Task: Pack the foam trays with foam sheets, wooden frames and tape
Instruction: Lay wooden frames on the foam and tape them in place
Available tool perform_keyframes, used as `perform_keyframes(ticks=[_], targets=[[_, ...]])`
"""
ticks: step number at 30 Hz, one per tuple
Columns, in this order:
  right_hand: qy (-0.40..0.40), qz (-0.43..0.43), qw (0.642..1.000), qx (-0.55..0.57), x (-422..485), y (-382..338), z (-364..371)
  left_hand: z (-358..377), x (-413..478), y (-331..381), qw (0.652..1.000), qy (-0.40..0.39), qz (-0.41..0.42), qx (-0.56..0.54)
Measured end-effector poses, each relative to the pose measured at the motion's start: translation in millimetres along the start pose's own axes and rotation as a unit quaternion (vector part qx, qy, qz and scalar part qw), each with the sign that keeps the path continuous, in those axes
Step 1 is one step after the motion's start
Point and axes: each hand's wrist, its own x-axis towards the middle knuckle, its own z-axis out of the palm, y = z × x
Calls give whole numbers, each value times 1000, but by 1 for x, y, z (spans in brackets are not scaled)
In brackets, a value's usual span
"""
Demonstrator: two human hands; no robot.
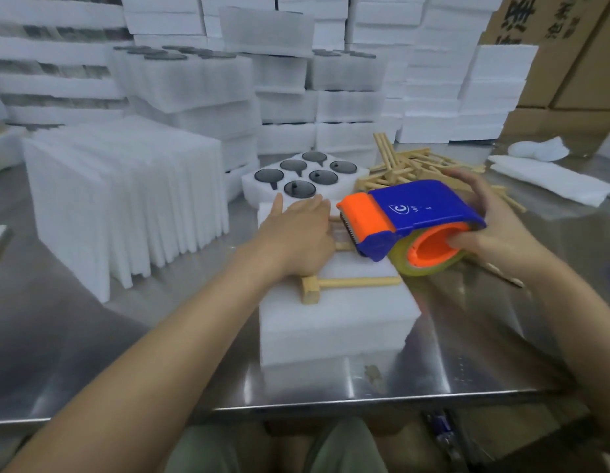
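A shiny steel desk [92, 353] stands in a storeroom walled by stacked foam trays [348, 73] and cardboard boxes [569, 63]. Upright foam sheets [119, 199] stand at the left. Behind are an open foam tray [252, 189] of dark round lids and a pile of wooden sticks [399, 165]. The foam pack [330, 319] lies at the near edge with a wooden frame [351, 283] on top. The left hand [296, 233] lies flat on it, fingers straight. The right hand [494, 227] grasps a blue-and-orange tape dispenser [416, 213] over its far right corner.
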Motion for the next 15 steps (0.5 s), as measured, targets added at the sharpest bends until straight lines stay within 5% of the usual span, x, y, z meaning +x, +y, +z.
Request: perform_keyframes(ticks=[3, 9, 15], targets=[[-13, 10, 1000, -19, 6, 6, -21, -1, -1, -3, 1000, -16, -2, -13], [120, 44, 990, -63, -21, 52, -88, 2, -3, -7, 1000, -12, 13, -23], [126, -11, 986, -106, -26, 37, -91, -19, 8, 15, 994, -81, -25, 64]])
